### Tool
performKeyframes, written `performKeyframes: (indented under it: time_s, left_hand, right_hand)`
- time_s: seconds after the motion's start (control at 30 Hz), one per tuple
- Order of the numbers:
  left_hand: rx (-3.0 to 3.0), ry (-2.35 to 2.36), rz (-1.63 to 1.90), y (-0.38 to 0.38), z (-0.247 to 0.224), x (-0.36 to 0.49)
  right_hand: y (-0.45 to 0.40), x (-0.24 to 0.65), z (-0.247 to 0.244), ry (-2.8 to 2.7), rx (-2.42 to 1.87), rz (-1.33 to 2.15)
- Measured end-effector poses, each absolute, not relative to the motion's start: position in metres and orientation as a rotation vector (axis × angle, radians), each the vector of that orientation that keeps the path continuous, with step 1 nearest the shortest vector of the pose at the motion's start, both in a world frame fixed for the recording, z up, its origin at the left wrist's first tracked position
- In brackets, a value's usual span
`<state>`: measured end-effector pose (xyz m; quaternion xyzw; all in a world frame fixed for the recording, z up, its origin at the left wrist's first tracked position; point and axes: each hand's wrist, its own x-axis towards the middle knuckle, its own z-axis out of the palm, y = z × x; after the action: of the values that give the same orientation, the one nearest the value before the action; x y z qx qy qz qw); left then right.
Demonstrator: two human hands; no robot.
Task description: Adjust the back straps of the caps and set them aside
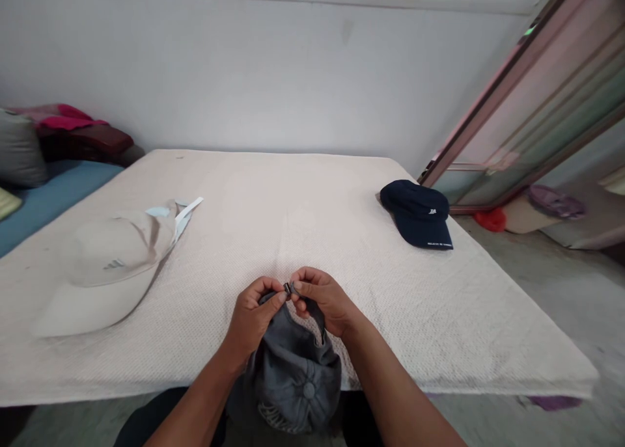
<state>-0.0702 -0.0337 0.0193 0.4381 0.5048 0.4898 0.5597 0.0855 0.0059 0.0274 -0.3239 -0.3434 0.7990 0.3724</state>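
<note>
A grey baseball cap [300, 375] hangs at the table's near edge, its crown toward me and its back opening facing up. My left hand [252, 313] pinches one side of the cap's back strap beside a small dark metal buckle [287, 289]. On the other side of the buckle, my right hand [325, 298] pinches the strap's end between thumb and fingers. Both hands nearly touch at the buckle. Whether the strap passes through it is too small to tell.
A beige cap [110, 258] with a white strap lies on the left of the cloth-covered table [273, 200]. A navy cap [417, 213] sits at the right edge. A grey cushion [19, 149] is at far left. A wall [254, 76] stands behind the table.
</note>
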Motion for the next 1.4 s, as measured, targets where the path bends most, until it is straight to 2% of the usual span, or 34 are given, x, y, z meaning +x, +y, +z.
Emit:
performKeyframes:
  time_s: [1.1, 1.4]
  left_hand:
    - [1.049, 1.184, 1.124, -0.032, 0.02, -0.07]
    - [0.761, 1.035, 1.09, -0.034, 0.036, -0.064]
  right_hand:
    - [0.006, 0.082, 0.018, -0.788, -0.796, 2.124]
    - [0.005, 0.078, 0.016, -0.754, -0.774, 2.135]
